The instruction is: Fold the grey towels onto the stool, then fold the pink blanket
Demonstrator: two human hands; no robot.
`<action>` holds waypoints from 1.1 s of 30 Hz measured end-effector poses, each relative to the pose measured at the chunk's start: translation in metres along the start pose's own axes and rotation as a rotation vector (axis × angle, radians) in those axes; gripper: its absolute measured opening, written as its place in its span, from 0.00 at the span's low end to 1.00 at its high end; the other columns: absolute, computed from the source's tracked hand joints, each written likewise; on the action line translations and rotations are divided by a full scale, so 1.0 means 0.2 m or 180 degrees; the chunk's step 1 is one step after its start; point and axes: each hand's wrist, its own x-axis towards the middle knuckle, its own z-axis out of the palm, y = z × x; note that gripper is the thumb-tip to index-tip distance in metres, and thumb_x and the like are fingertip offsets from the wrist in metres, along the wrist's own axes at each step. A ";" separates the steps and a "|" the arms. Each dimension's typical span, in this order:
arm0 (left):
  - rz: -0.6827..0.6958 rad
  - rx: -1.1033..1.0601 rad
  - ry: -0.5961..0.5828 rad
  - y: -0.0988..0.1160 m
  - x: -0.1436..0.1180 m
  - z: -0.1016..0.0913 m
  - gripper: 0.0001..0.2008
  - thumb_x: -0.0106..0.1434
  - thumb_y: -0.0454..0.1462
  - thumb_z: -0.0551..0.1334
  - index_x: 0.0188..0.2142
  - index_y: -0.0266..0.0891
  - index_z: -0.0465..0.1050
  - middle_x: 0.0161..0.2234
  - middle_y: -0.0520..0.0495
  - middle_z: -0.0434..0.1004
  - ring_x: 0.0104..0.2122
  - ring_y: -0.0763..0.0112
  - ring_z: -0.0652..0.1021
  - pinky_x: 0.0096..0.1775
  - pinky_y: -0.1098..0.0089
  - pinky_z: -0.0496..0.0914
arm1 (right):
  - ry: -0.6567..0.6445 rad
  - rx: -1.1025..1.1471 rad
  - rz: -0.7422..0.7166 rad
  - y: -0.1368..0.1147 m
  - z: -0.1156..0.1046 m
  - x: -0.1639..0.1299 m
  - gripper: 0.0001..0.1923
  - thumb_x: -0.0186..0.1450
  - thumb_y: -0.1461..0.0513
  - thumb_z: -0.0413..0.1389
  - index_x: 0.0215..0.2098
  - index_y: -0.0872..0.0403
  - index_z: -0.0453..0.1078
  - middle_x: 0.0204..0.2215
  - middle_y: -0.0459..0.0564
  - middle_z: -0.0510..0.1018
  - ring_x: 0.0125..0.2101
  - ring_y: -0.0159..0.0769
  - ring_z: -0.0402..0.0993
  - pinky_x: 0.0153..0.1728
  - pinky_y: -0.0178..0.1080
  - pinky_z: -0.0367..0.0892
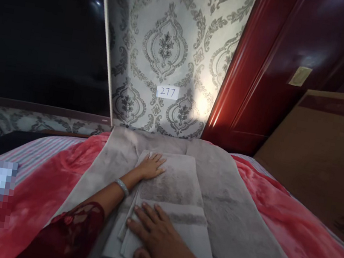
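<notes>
Both hands flat, fingers spread: L hand [151, 167] & R hand [158, 239] on folded towel [178, 190]; wall tag [167, 92] reads "277"

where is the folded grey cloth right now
In the head view, centre foreground: the folded grey cloth lies on a grey sheet, under the left hand and right hand.

The room is dim, with a bright patch on the far wallpaper [170, 51]. The edges bend, and the near left is pixelated.

left hand [151, 167] flat on folded grey towel [176, 190]; right hand [158, 239] flat on near end; red blanket [40, 187] beneath
</notes>
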 end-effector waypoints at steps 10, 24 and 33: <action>-0.0327 -0.0154 -0.0054 -0.11 0.22 0.02 0.36 0.72 0.54 0.47 0.71 0.37 0.58 0.71 0.32 0.58 0.72 0.50 0.59 0.68 0.45 0.52 | -0.0042 0.0125 -0.0011 0.00 -0.05 -0.01 0.35 0.76 0.45 0.47 0.77 0.40 0.43 0.76 0.46 0.40 0.75 0.43 0.31 0.74 0.54 0.31; -0.0309 -0.0300 0.0278 -0.06 0.04 -0.07 0.36 0.73 0.47 0.50 0.74 0.32 0.48 0.75 0.34 0.48 0.74 0.56 0.53 0.71 0.55 0.47 | 0.0040 -0.0207 0.0034 0.06 0.03 0.01 0.35 0.75 0.45 0.48 0.76 0.43 0.48 0.76 0.45 0.45 0.75 0.40 0.32 0.73 0.53 0.31; 0.0551 -0.0330 -0.0057 0.00 -0.33 0.04 0.32 0.73 0.51 0.52 0.73 0.46 0.55 0.75 0.41 0.47 0.74 0.54 0.49 0.70 0.45 0.44 | 0.0119 -0.0198 -0.0012 0.04 0.05 0.01 0.33 0.76 0.49 0.50 0.75 0.45 0.51 0.76 0.47 0.46 0.75 0.42 0.33 0.73 0.54 0.32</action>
